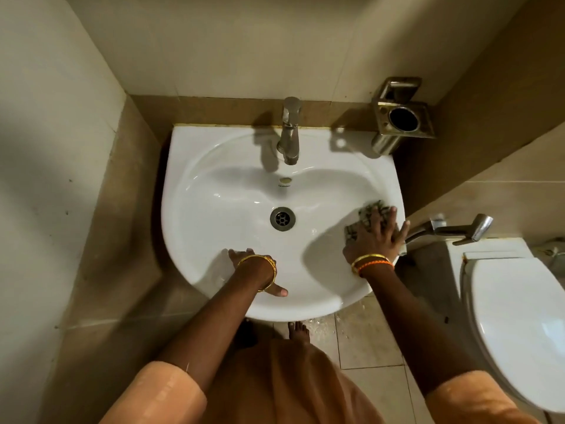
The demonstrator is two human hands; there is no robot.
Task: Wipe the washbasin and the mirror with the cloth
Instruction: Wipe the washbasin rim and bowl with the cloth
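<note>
Two bare arms are reaching down over the white washbasin (214, 166). The right hand (374, 238) is lying flat on the basin's right rim with its fingers straight and fanned, pressing the dark patterned cloth (368, 214) against the porcelain; the cloth is showing past the fingertips. The left hand (255, 266) is bracing on the front rim, fingers dipping inside the bowl and the thumb stretched out along the outer lip, holding nothing. Gold bangles are sitting on both wrists. The steel tap (289, 133) is standing at the back edge.
</note>
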